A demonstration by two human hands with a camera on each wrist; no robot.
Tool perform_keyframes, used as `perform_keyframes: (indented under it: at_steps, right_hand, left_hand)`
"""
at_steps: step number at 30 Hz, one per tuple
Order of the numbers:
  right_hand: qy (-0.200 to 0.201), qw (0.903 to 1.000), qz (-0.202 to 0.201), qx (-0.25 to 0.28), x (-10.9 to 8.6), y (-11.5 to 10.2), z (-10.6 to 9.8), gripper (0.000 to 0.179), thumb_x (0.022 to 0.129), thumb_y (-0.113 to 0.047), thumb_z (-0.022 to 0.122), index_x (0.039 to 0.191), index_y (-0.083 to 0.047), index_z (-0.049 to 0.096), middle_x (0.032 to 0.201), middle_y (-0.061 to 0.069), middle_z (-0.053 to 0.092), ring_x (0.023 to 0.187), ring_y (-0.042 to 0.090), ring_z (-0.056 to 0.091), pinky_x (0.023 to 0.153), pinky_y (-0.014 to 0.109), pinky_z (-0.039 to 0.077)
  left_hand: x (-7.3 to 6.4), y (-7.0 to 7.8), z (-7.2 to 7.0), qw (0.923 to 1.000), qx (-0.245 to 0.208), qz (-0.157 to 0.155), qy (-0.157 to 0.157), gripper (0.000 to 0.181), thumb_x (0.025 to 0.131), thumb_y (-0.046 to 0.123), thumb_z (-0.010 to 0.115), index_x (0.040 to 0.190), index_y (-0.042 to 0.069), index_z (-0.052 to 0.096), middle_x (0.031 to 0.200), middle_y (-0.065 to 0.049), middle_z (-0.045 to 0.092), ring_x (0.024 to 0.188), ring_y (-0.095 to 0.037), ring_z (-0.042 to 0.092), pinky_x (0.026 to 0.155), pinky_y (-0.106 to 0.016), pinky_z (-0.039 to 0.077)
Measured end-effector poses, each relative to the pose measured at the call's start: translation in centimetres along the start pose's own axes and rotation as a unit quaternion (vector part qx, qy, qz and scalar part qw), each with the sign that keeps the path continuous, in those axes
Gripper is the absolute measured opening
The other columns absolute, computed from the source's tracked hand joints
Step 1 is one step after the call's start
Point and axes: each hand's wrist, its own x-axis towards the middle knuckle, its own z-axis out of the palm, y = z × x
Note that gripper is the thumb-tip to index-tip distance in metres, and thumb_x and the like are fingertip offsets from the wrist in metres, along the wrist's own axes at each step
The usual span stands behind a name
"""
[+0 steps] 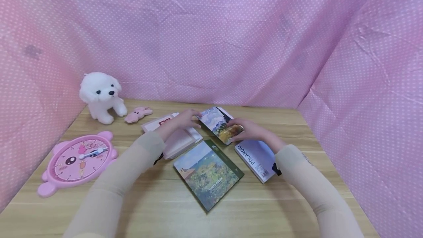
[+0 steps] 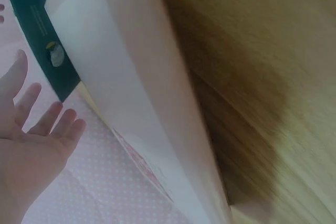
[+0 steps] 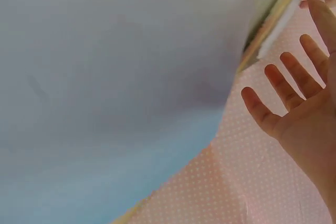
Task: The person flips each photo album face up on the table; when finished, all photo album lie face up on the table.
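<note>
A book with a painted landscape cover (image 1: pixel 216 122) lies at the back middle of the table. My left hand (image 1: pixel 185 119) is at its left side, fingertips close to the upper left edge. Over its right side reaches my right hand (image 1: pixel 249 129), fingers spread at the lower right edge. Both wrist views show the left hand (image 2: pixel 39 140) and the right hand (image 3: pixel 304 93) with loosely extended fingers and nothing gripped. Below my left forearm is a white and pale pink box (image 1: pixel 181 142). A white box lettered POLAROID (image 1: pixel 257 159) lies under my right wrist.
In front lies a photo album (image 1: pixel 209 175) with a painted garden cover and green spine. On the left are a pink toy clock (image 1: pixel 80 161), a white plush dog (image 1: pixel 102 96) and a small pink plush toy (image 1: pixel 138 114). Pink dotted cloth (image 1: pixel 211 47) encloses the wooden table (image 1: pixel 158 208).
</note>
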Motion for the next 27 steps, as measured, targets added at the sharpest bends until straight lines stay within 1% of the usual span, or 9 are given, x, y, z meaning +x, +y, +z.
perform_keyframes:
  at_steps: [3, 5, 9, 11, 13, 16, 20, 24, 27]
  right_hand:
    - [0.010, 0.9999, -0.001, 0.008, -0.7, -0.4, -0.3, 0.064, 0.080, -0.025, 0.076, 0.134, -0.004, 0.049, 0.139, 0.016, 0.047, 0.130, 0.037, 0.041, 0.106, 0.054, 0.035]
    - [0.016, 0.9999, -0.004, 0.007, -1.1, -0.6, -0.3, 0.066, 0.079, -0.025, 0.076, 0.136, -0.005, 0.048, 0.140, 0.015, 0.047, 0.130, 0.036, 0.041, 0.105, 0.054, 0.035]
    - [0.021, 0.9997, -0.015, -0.003, -1.8, -0.9, 0.1, 0.068, 0.077, -0.022, 0.078, 0.136, -0.006, 0.048, 0.140, 0.013, 0.048, 0.129, 0.033, 0.043, 0.107, 0.052, 0.035]
    - [0.022, 0.9993, -0.024, -0.016, -2.2, -1.1, 0.4, 0.068, 0.077, -0.022, 0.079, 0.136, -0.006, 0.049, 0.140, 0.013, 0.047, 0.129, 0.032, 0.043, 0.108, 0.050, 0.034]
    - [0.024, 0.9991, -0.026, -0.024, -2.6, -1.3, 0.8, 0.067, 0.077, -0.023, 0.079, 0.135, -0.007, 0.050, 0.142, 0.013, 0.046, 0.130, 0.032, 0.042, 0.107, 0.050, 0.035]
    - [0.031, 0.9983, -0.037, -0.032, -3.3, -1.8, 1.3, 0.066, 0.077, -0.023, 0.079, 0.135, -0.007, 0.051, 0.145, 0.015, 0.042, 0.131, 0.035, 0.039, 0.106, 0.053, 0.035]
    - [0.032, 0.9974, -0.052, -0.040, -4.2, -2.6, 2.0, 0.069, 0.076, -0.024, 0.079, 0.137, -0.008, 0.049, 0.146, 0.014, 0.040, 0.130, 0.034, 0.042, 0.103, 0.052, 0.039]
    - [0.016, 0.9966, -0.060, -0.054, -5.0, -3.5, 3.0, 0.075, 0.077, -0.029, 0.078, 0.141, -0.009, 0.043, 0.149, 0.012, 0.036, 0.132, 0.033, 0.039, 0.104, 0.050, 0.039]
    - [0.006, 0.9966, -0.073, -0.038, -5.6, -3.9, 3.7, 0.079, 0.077, -0.031, 0.078, 0.142, -0.006, 0.041, 0.150, 0.015, 0.033, 0.135, 0.035, 0.035, 0.105, 0.051, 0.037]
  left_hand:
    - [-0.6, 0.4, 0.1, 0.9999, 0.010, 0.011, 0.001, 0.051, 0.084, 0.016, 0.070, 0.128, -0.003, 0.053, 0.134, -0.021, 0.051, 0.128, -0.037, 0.043, 0.110, -0.048, 0.031]
    - [-1.1, 0.8, 0.3, 0.9995, 0.021, 0.024, 0.000, 0.052, 0.084, 0.016, 0.070, 0.129, -0.004, 0.052, 0.133, -0.021, 0.052, 0.125, -0.037, 0.046, 0.108, -0.047, 0.035]
    - [-2.0, 1.9, 1.0, 0.9985, 0.030, 0.046, -0.008, 0.056, 0.082, 0.016, 0.073, 0.129, -0.005, 0.051, 0.131, -0.023, 0.052, 0.119, -0.037, 0.049, 0.104, -0.046, 0.040]
    - [-2.4, 2.4, 1.4, 0.9989, 0.022, 0.041, -0.011, 0.059, 0.081, 0.017, 0.074, 0.130, -0.005, 0.050, 0.131, -0.023, 0.052, 0.119, -0.037, 0.049, 0.104, -0.046, 0.040]
    - [-2.8, 2.7, 1.9, 0.9993, 0.020, 0.030, -0.013, 0.063, 0.080, 0.021, 0.075, 0.133, -0.003, 0.049, 0.134, -0.021, 0.050, 0.124, -0.035, 0.046, 0.108, -0.046, 0.036]
    - [-3.2, 3.1, 2.6, 0.9996, 0.010, 0.020, -0.018, 0.067, 0.080, 0.025, 0.075, 0.136, 0.001, 0.047, 0.139, -0.019, 0.047, 0.128, -0.034, 0.044, 0.110, -0.045, 0.032]
    - [-3.8, 3.7, 3.8, 0.9988, 0.012, 0.038, -0.027, 0.068, 0.080, 0.028, 0.075, 0.137, 0.003, 0.046, 0.140, -0.016, 0.046, 0.129, -0.031, 0.043, 0.111, -0.043, 0.032]
    - [-4.8, 4.5, 4.8, 0.9977, 0.021, 0.057, -0.031, 0.069, 0.079, 0.028, 0.076, 0.135, 0.000, 0.047, 0.137, -0.016, 0.049, 0.127, -0.030, 0.045, 0.109, -0.042, 0.035]
    - [-5.6, 5.1, 5.3, 0.9978, 0.013, 0.055, -0.034, 0.072, 0.077, 0.028, 0.077, 0.135, -0.002, 0.046, 0.137, -0.019, 0.047, 0.127, -0.032, 0.045, 0.109, -0.042, 0.035]
